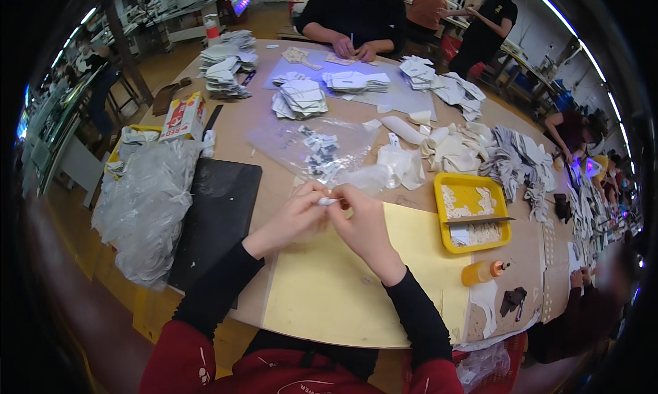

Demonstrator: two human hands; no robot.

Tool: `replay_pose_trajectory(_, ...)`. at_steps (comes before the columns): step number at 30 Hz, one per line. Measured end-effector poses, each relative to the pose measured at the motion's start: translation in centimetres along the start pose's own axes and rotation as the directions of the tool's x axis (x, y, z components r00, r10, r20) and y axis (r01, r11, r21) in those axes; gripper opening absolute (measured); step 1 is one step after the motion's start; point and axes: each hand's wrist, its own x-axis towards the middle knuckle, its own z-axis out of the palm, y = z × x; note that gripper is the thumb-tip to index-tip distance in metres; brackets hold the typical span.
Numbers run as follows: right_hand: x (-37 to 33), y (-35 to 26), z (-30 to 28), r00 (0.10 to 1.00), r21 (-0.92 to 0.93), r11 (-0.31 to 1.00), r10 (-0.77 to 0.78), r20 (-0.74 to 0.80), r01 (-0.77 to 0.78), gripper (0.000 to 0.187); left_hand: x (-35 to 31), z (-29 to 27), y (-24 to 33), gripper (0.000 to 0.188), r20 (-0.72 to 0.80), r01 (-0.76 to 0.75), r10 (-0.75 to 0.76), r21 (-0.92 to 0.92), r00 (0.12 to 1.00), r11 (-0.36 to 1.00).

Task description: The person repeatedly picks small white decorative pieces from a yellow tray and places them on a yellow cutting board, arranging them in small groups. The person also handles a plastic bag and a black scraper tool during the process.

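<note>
My left hand (299,214) and my right hand (361,224) meet above the far edge of a yellow sheet (343,291) on the table. Between their fingertips they pinch a small white piece (326,201); its exact kind is too small to make out, and the fingers partly cover it. Just beyond them lies a clear plastic bag (281,145) with small dark and white labels (321,149) on it. To the right stands a yellow tray (439,209) holding white cut pieces, with a dark flat bar (480,221) across it.
A black board (221,209) and a crumpled plastic bag (147,209) lie left. A bottle of orange liquid (482,273) stands near the right. Stacks of white pieces (299,98) and grey pieces (510,157) cover the far side. Opposite, a co-worker's hands (353,48) work at the table.
</note>
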Motion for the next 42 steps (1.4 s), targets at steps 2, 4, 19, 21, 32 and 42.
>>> replay_pose_trajectory(2, 0.2, -0.3, -0.6, 0.991, 0.057, 0.99, 0.131, 0.033, -0.133, 0.008, -0.1, 0.5, 1.8, 0.017, -0.078, -0.086, 0.113, 0.287, 0.991, 0.954)
replay_pose_trajectory(4, 0.4, -0.5, -0.6, 0.982, 0.081, 0.979, 0.183, 0.051, -0.187, 0.008, -0.5, 1.2, 3.3, 0.016, -0.169, -0.084, 0.207, 0.543, 0.964, 0.836)
replay_pose_trajectory(19, 1.0, -0.7, -1.3, 0.997, -0.057, 0.996, -0.071, -0.004, 0.071, 0.016, -0.4, 0.1, 2.2, 0.02, 0.062, 0.223, -0.235, -0.61, 0.97, 0.76)
replay_pose_trajectory(21, 0.9, -0.4, -1.4, 0.988, -0.072, 0.987, -0.137, 0.064, 0.142, 0.018, -0.4, 0.0, 2.6, 0.021, 0.102, 0.284, -0.305, -0.711, 0.947, 0.643)
replay_pose_trajectory(32, 1.1, -0.4, -2.6, 0.989, -0.131, 0.982, -0.123, 0.084, 0.133, 0.01, 0.0, 0.2, 2.4, 0.035, 0.116, 0.207, -0.174, -0.417, 0.978, 0.885)
replay_pose_trajectory(42, 1.5, 0.4, -4.8, 0.811, 0.651, 0.507, 0.486, 0.326, -0.565, 0.013, 0.1, 0.7, 3.4, 0.047, 0.045, 0.062, -0.058, -0.106, 0.997, 0.992)
